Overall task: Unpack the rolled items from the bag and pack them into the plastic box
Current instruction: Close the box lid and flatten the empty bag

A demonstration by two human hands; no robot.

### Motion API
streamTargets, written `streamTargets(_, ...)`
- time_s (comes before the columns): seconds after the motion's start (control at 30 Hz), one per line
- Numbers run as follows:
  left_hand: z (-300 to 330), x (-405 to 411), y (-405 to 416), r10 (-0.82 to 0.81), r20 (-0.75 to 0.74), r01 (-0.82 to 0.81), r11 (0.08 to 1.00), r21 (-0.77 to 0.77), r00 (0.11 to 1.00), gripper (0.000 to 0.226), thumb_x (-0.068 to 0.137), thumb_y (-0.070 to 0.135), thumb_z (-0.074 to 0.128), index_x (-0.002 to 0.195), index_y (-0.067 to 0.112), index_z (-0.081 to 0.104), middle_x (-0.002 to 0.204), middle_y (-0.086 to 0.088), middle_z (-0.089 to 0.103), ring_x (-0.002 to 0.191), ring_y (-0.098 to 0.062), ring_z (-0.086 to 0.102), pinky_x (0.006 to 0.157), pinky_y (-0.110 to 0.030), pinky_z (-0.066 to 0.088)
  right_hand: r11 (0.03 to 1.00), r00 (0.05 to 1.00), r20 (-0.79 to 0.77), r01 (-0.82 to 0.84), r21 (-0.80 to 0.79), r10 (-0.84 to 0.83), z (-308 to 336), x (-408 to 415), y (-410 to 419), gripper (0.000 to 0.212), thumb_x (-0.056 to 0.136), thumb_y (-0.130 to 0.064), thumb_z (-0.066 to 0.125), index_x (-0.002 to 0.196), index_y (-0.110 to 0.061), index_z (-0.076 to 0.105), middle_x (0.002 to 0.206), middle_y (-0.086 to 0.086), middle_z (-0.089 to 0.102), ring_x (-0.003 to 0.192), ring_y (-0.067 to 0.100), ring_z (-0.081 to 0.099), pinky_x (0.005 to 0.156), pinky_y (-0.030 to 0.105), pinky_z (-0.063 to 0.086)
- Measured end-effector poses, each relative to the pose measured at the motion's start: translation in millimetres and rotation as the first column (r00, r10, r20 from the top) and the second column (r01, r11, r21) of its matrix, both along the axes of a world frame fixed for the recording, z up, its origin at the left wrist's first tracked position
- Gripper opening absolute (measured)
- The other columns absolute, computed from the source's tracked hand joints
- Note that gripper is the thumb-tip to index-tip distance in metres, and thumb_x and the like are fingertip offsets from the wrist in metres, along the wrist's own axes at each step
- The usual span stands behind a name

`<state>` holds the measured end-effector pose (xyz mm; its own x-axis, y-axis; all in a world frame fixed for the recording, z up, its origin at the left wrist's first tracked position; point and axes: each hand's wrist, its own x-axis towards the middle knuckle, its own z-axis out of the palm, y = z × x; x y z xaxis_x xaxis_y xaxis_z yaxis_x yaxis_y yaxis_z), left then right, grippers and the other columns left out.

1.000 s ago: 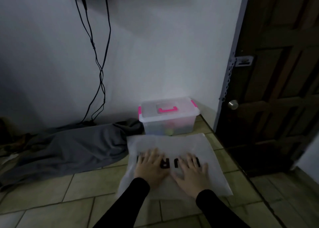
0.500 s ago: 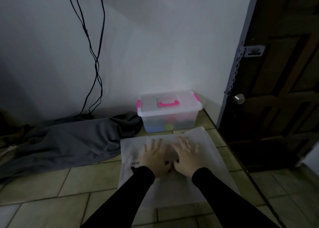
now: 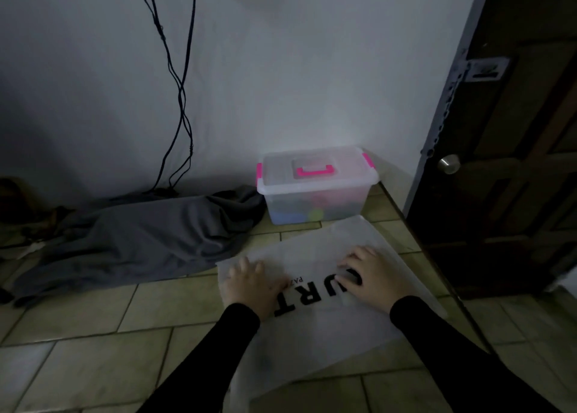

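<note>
A flat white bag [image 3: 315, 328] with black lettering lies on the tiled floor in front of me. My left hand [image 3: 249, 283] presses flat on its left edge, fingers spread. My right hand [image 3: 371, 273] presses flat on its right part, over the lettering. Behind the bag stands the clear plastic box [image 3: 315, 184] with a pink handle and pink clips, its lid closed. Coloured rolled items [image 3: 299, 214] show dimly through its wall.
A grey cloth [image 3: 140, 237] lies bunched on the floor to the left, touching the box. Black cables [image 3: 179, 94] hang down the white wall. A dark wooden door [image 3: 515, 150] with a round knob stands at the right.
My hands have slid apart from the bag's middle toward its left and right sides, uncovering the black lettering. The bag lies flatter and turned slightly.
</note>
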<state>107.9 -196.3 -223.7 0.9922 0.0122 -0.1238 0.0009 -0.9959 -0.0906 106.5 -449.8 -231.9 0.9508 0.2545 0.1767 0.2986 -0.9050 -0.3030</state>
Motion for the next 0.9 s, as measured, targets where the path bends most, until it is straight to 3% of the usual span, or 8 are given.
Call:
streamTargets(0.1, 21, 11, -13, 0.041, -0.092, -0.031, 0.994, 0.108, 0.995, 0.078, 0.087, 0.071, 0.031, 0.134, 0.012, 0.048, 0.140, -0.014, 0.034, 0.127, -0.036, 0.035, 0.096, -0.039, 0.041, 0.989, 0.991, -0.102, -0.079, 0.127, 0.092, 13, -42, 30, 0.021, 0.088, -0.044, 0.056, 0.090, -0.025, 0.065, 0.082, -0.010, 0.058, 0.077, 0.008, 0.054, 0.066, 0.018, 0.039)
streamTargets(0.23, 36, 29, -24, -0.209, -0.202, 0.209, 0.978, -0.022, 0.957, 0.063, 0.092, 0.055, 0.043, 0.141, 0.015, 0.039, 0.160, -0.009, -0.003, 0.147, -0.034, 0.004, 0.110, -0.048, 0.027, 0.973, 0.910, -0.344, -0.214, 0.091, 0.232, 20, -89, 46, 0.042, 0.077, -0.066, 0.057, 0.097, -0.028, 0.061, 0.096, -0.011, 0.055, 0.090, 0.004, 0.047, 0.084, 0.024, 0.042)
streamTargets(0.3, 31, 36, -24, -0.302, -0.220, 0.273, 0.950, -0.153, 0.928, 0.048, 0.090, 0.048, 0.048, 0.128, 0.019, 0.046, 0.155, -0.009, 0.013, 0.142, -0.034, 0.017, 0.106, -0.047, 0.030, 0.970, 0.889, -0.387, -0.218, 0.112, 0.244, 26, -97, 39, 0.056, 0.066, -0.073, 0.060, 0.098, -0.027, 0.062, 0.099, -0.011, 0.053, 0.095, 0.005, 0.045, 0.088, 0.027, 0.041)
streamTargets(0.4, 27, 36, -20, -0.279, -0.204, 0.224, 0.940, -0.256, 0.938, 0.038, 0.083, 0.047, 0.053, 0.111, 0.022, 0.049, 0.129, -0.003, 0.037, 0.119, -0.030, 0.037, 0.096, -0.039, 0.034, 0.975, 0.881, -0.419, -0.199, 0.099, 0.222, 38, -98, 25, 0.052, 0.066, -0.056, 0.075, 0.108, -0.028, 0.062, 0.111, -0.012, 0.051, 0.108, 0.005, 0.040, 0.091, 0.021, 0.032)
streamTargets(0.67, 36, 40, 3, -0.280, -0.243, 0.216, 0.942, -0.258, 0.929, 0.032, 0.099, 0.025, 0.038, 0.128, 0.018, 0.052, 0.129, -0.011, 0.050, 0.110, -0.029, 0.053, 0.096, -0.030, 0.039, 0.977, 0.928, -0.328, -0.129, 0.167, 0.178, 26, -103, 8, 0.028, 0.074, -0.051, 0.071, 0.093, -0.030, 0.071, 0.096, -0.020, 0.047, 0.098, -0.004, 0.041, 0.082, 0.015, 0.032)
streamTargets(0.77, 52, 42, 16, -0.320, -0.285, 0.225, 0.920, -0.320, 0.903, 0.030, 0.095, 0.015, 0.049, 0.118, 0.022, 0.067, 0.121, -0.001, 0.061, 0.101, -0.020, 0.058, 0.087, -0.021, 0.043, 0.958, 0.942, -0.302, -0.057, 0.281, 0.145, 23, -102, 3, 0.013, 0.078, -0.036, 0.073, 0.083, -0.024, 0.071, 0.087, -0.024, 0.055, 0.089, -0.011, 0.050, 0.082, 0.009, 0.039)
streamTargets(0.83, 61, 40, 30, -0.315, -0.317, 0.196, 0.915, -0.354, 0.895, 0.033, 0.092, 0.009, 0.050, 0.111, 0.026, 0.072, 0.111, 0.003, 0.065, 0.094, -0.017, 0.061, 0.075, -0.019, 0.047, 0.918, 0.944, -0.318, 0.053, 0.394, 0.082, 25, -98, -1, 0.004, 0.084, -0.023, 0.068, 0.087, -0.020, 0.070, 0.088, -0.016, 0.063, 0.088, -0.004, 0.058, 0.085, 0.017, 0.049)
streamTargets(0.9, 66, 37, 42, -0.338, -0.356, 0.206, 0.910, -0.359, 0.871, 0.031, 0.092, 0.009, 0.052, 0.111, 0.024, 0.072, 0.112, 0.001, 0.068, 0.092, -0.014, 0.060, 0.072, -0.019, 0.044, 0.784, 0.928, -0.372, 0.251, 0.568, -0.028, 24, -94, -10, 0.010, 0.090, -0.013, 0.061, 0.095, -0.009, 0.069, 0.090, -0.005, 0.066, 0.090, 0.009, 0.062, 0.079, 0.019, 0.050)
